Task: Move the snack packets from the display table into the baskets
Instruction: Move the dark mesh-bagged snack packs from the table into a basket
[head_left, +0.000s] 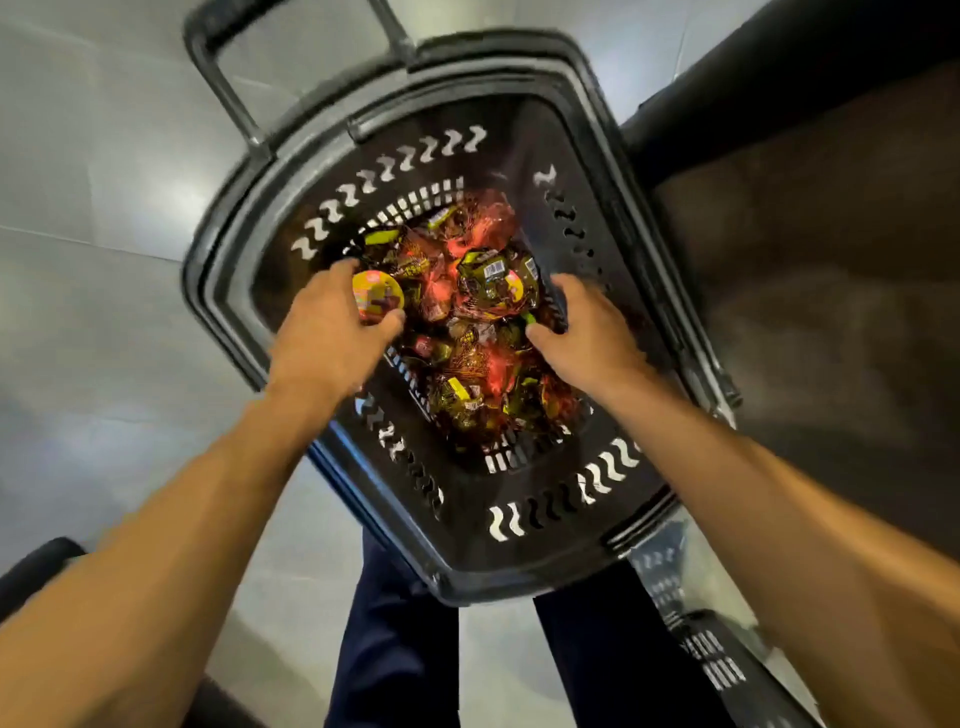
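Both bare forearms are extended forward and downward from the lower corners of the view, converging toward the middle. The left hand (332, 322) is seen from the back, with the fingers curled and the thumb drawn in, so that a pinching grasp is formed. The right hand (584, 327) is likewise seen from the back, with the fingers bent downward and hidden at their tips, and the thumb spread to the inner side. The 2 hands are held well apart. Below them, 2 legs in dark trousers (395, 649) are seen.
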